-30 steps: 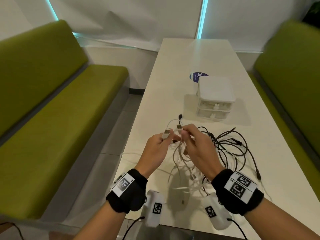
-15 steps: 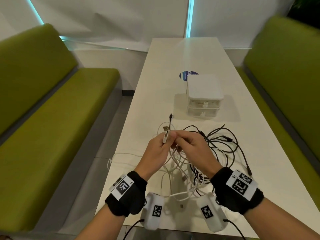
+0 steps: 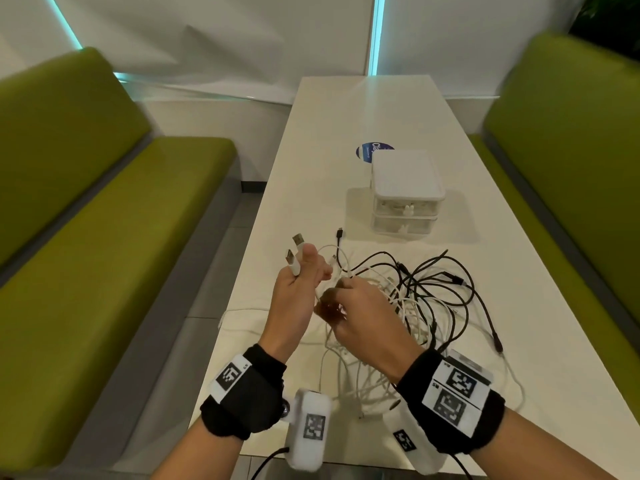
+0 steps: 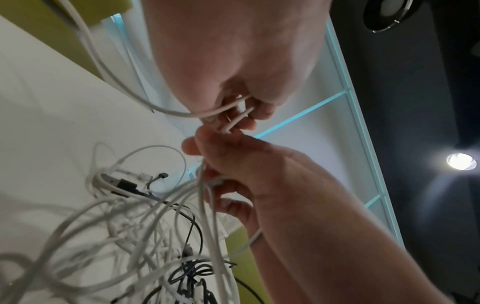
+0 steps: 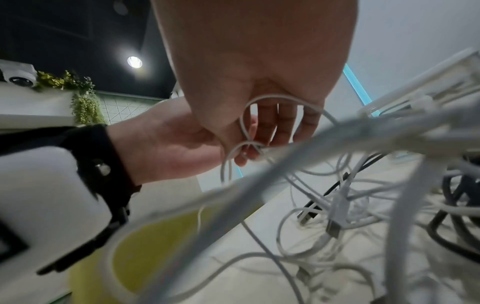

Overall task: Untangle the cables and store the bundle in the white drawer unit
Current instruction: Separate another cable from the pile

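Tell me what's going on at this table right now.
A person is sorting out a tangle of white and black cables on a white table. The left hand holds two white USB plugs upright, and the right hand pinches white cable strands just beside it. The white drawer unit stands farther back with both drawers closed; nothing is stored yet.

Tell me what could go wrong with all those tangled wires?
The left hand holds two white USB plugs upright while the right hand pinches white cable strands. Pulling hard could tighten the tangle of white and black cables on the white table. One loose white cable hangs over the table's left edge, so it might slide off. The grip on the plugs could also slip.
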The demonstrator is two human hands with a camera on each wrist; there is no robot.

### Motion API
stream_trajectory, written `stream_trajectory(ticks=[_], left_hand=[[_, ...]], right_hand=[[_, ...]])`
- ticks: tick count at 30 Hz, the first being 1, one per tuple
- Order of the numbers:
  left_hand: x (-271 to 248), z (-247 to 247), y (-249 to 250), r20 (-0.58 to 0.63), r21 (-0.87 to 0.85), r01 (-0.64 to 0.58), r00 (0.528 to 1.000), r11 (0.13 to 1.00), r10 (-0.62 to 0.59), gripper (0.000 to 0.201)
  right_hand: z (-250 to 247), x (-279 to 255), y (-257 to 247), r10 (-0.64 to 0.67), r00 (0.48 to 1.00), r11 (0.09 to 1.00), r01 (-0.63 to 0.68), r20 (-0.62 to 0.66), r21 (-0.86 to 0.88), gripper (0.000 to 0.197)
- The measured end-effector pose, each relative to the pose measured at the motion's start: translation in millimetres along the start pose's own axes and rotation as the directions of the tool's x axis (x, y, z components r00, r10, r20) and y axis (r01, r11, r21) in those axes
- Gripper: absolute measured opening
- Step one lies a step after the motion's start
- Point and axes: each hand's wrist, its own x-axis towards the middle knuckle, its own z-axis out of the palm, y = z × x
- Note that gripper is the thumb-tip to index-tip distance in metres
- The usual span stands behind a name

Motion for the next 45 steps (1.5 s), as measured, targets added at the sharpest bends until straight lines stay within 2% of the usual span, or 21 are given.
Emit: stream_trajectory(ticks=[3, 7, 11, 13, 17, 21, 27, 29, 33, 35, 37, 40, 42, 45], left_hand=[[0, -3, 0, 0.017, -0.038, 0.013, 1.0, 0.999, -0.012, 0.064], [-1, -3, 2, 0.025, -0.147, 0.098, 0.995, 0.984, -0.095, 0.059], [-2, -4, 7, 0.022, -0.254, 0.126, 0.992, 0.959, -0.124, 0.031], [-3, -5, 8, 0.053, -0.296, 0.128, 0.992, 0.947, -0.117, 0.03], [-1, -7, 7, 0.078, -0.38, 0.171, 0.985, 0.909, -0.153, 0.041], [-1, -7, 6, 0.144, -0.37, 0.245, 0.968, 0.896, -0.205, 0.047], [-2, -7, 6, 0.181, -0.348, 0.285, 0.955, 0.893, -0.234, 0.049], [-2, -9, 5, 0.192, -0.342, 0.293, 0.952, 0.893, -0.239, 0.047], [-1, -14, 2, 0.262, -0.366, 0.323, 0.936, 0.873, -0.236, 0.038], [-1, -15, 2, 0.278, -0.289, 0.318, 0.93, 0.903, -0.239, 0.038], [-2, -16, 6, 0.293, -0.192, 0.292, 0.928, 0.937, -0.229, 0.038], [-4, -18, 11, 0.328, -0.131, 0.278, 0.918, 0.951, -0.223, 0.051], [-4, -19, 12, 0.356, -0.121, 0.267, 0.911, 0.956, -0.21, 0.062], [-4, -18, 9, 0.338, -0.138, 0.216, 0.928, 0.967, -0.159, 0.069]], right_hand=[[0, -2, -4, -0.08, 0.996, 0.997, 0.079, -0.042, -0.017, 0.017], [-4, -4, -15, -0.001, 0.997, 0.951, 0.025, -0.079, 0.307, 0.02], [-1, -2, -16, -0.01, 0.99, 0.923, 0.064, -0.143, 0.379, 0.029], [2, -2, -13, -0.032, 0.982, 0.929, 0.099, -0.187, 0.356, 0.028], [10, -3, -10, -0.06, 0.975, 0.946, 0.124, -0.214, 0.3, 0.028], [12, -4, -10, -0.106, 0.945, 0.963, 0.175, -0.31, 0.205, 0.031], [15, -5, -8, -0.175, 0.922, 0.975, 0.211, -0.347, 0.067, 0.024], [16, -4, -6, -0.179, 0.923, 0.972, 0.219, -0.339, 0.083, 0.02], [17, -4, -2, -0.119, 0.948, 0.955, 0.191, -0.294, 0.229, 0.017], [16, -5, -4, -0.073, 0.969, 0.93, 0.152, -0.236, 0.336, 0.014], [12, -4, -7, -0.014, 0.992, 0.88, 0.072, -0.124, 0.47, 0.013], [6, -4, -10, 0.019, 0.999, 0.805, -0.035, 0.033, 0.592, 0.014], [4, -4, -10, 0.038, 0.997, 0.801, -0.068, 0.063, 0.595, 0.014], [3, -2, -9, 0.053, 0.996, 0.827, -0.084, 0.072, 0.556, 0.014]])
